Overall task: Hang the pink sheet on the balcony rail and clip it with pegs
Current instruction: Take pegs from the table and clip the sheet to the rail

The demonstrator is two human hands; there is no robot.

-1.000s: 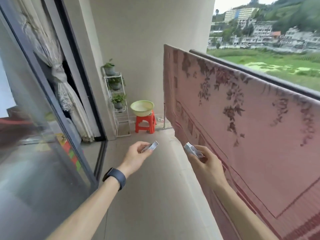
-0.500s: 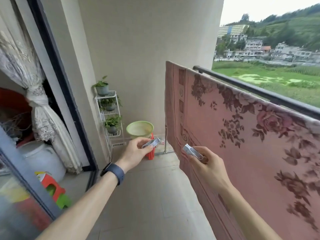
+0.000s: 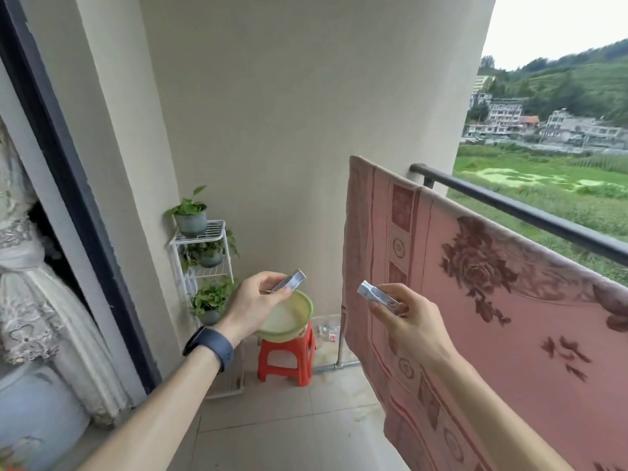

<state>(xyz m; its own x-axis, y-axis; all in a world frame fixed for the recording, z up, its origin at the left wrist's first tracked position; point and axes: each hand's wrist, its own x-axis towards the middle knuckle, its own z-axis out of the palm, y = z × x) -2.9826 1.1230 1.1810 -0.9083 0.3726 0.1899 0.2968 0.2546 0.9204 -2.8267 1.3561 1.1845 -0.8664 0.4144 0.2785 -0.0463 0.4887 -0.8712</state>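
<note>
2 hands each pinch 1 peg: left hand (image 3: 253, 300), left peg (image 3: 290, 281); right hand (image 3: 407, 321), right peg (image 3: 379, 295). Pink sheet (image 3: 509, 317) drapes the rail (image 3: 530, 215) beside the right hand. Beyond the left hand, a green basin (image 3: 289, 334), interior partly hidden.

Soft overcast daylight from open side beyond rail (image 3: 523, 212); no hard shadows; sky blown out; wide-angle bending at edges; slight softness throughout.

Left hand (image 3: 253, 300): forearm extended forward, fingers pinched the left peg (image 3: 290, 281). Right hand (image 3: 411, 321): raised level, held apart, pinched the right peg (image 3: 377, 295).
</note>
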